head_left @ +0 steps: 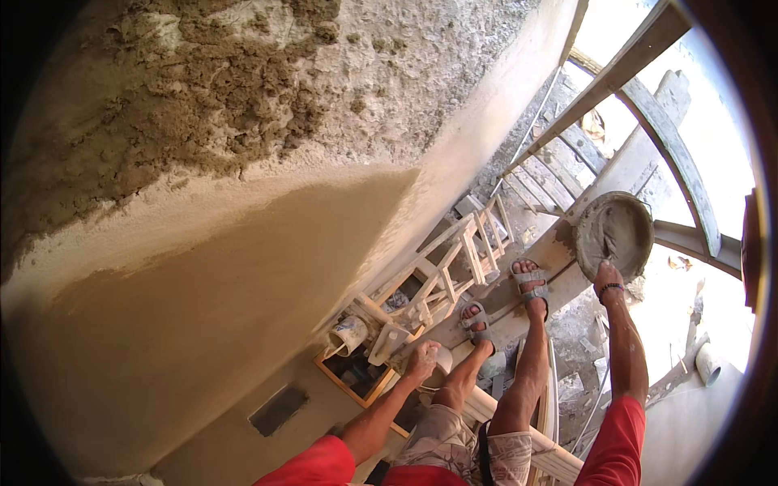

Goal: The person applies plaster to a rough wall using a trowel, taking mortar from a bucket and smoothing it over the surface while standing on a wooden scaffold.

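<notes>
My right hand (608, 277) is closed on a mortar-coated tool, probably a trowel, dipped into a round bucket (616, 219) of wet grey mortar at the right. My left hand (420, 363) is closed, low in the middle, beside a pale rounded object; what its fingers hold is unclear. My sandalled feet (531, 283) stand on a wooden plank (559, 251). The wall (211, 316) on the left has smooth damp plaster below a pale band and rough, lumpy mortar above.
A pale wooden frame (446, 271), a white bucket (348, 334) and an orange-edged opening (332, 368) sit below along the wall. Scaffold beams (664, 146) and slats cross the upper right. Rubble lies beneath the plank, with a short pipe (707, 364) at the lower right.
</notes>
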`<action>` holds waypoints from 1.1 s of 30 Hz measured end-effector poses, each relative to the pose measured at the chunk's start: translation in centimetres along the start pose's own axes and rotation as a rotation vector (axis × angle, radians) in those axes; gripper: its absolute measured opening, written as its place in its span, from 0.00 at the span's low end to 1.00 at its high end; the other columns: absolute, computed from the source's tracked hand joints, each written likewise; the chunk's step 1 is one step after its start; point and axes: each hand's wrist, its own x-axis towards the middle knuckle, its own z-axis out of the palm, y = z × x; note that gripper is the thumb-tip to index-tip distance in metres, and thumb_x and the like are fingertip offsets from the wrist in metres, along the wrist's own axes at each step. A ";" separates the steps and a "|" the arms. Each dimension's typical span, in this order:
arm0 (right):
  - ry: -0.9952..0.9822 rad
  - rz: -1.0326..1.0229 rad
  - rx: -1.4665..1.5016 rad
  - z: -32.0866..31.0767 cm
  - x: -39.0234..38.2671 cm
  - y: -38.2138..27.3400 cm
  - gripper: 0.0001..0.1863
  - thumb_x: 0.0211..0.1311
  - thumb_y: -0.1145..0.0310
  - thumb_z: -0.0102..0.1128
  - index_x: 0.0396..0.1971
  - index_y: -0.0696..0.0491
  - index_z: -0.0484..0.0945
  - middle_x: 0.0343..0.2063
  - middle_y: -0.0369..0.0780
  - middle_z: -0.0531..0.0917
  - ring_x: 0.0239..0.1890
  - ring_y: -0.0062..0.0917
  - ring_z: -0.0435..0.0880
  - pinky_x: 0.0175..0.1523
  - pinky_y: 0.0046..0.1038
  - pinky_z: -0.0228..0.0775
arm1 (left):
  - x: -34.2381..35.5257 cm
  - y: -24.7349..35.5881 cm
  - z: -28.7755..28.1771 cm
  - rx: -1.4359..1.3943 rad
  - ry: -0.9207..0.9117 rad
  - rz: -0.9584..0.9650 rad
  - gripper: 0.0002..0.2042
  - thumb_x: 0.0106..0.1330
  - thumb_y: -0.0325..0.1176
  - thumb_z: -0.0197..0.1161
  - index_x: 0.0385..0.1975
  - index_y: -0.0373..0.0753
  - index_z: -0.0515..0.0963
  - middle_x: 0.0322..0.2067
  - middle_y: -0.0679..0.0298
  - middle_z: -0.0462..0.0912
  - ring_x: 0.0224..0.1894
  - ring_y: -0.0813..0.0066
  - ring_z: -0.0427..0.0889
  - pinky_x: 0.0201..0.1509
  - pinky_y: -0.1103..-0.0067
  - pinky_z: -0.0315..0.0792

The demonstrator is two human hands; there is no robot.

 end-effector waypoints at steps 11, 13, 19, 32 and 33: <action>0.107 -0.078 -0.227 -13.8 -4.3 4.5 0.10 0.57 0.75 0.45 0.37 0.60 0.71 0.28 0.52 0.81 0.36 0.43 0.82 0.42 0.41 0.74 | 2.1 -4.0 -0.7 -0.137 0.068 0.067 0.15 0.63 0.33 0.60 0.46 0.33 0.72 0.28 0.65 0.74 0.25 0.80 0.73 0.26 0.83 0.69; 0.047 0.048 -0.231 -13.3 -2.0 5.1 0.12 0.59 0.72 0.44 0.36 0.60 0.76 0.33 0.53 0.82 0.42 0.42 0.82 0.45 0.39 0.75 | 2.5 -4.3 0.1 -0.175 0.049 0.042 0.16 0.63 0.33 0.60 0.48 0.33 0.71 0.29 0.65 0.73 0.27 0.81 0.73 0.26 0.85 0.69; 0.004 0.099 -0.129 -5.0 2.8 6.7 0.12 0.56 0.76 0.46 0.34 0.62 0.79 0.31 0.53 0.82 0.38 0.43 0.83 0.42 0.39 0.76 | 1.4 -3.3 0.7 -0.316 0.020 -0.010 0.16 0.63 0.33 0.60 0.48 0.33 0.70 0.28 0.66 0.75 0.24 0.80 0.73 0.29 0.83 0.70; -0.384 0.314 0.674 -4.5 -0.1 5.9 0.11 0.59 0.67 0.50 0.23 0.57 0.69 0.09 0.38 0.69 0.10 0.25 0.69 0.14 0.31 0.59 | 0.9 -3.5 2.6 -0.317 -0.033 -0.105 0.17 0.64 0.31 0.58 0.51 0.34 0.69 0.30 0.64 0.77 0.25 0.78 0.76 0.32 0.81 0.70; -0.348 0.271 0.748 -4.1 -0.4 6.0 0.10 0.58 0.67 0.51 0.24 0.58 0.69 0.09 0.38 0.69 0.10 0.24 0.70 0.14 0.30 0.60 | 1.1 -3.7 2.7 -0.350 -0.054 -0.090 0.17 0.64 0.31 0.57 0.51 0.35 0.69 0.30 0.64 0.77 0.26 0.77 0.77 0.34 0.80 0.71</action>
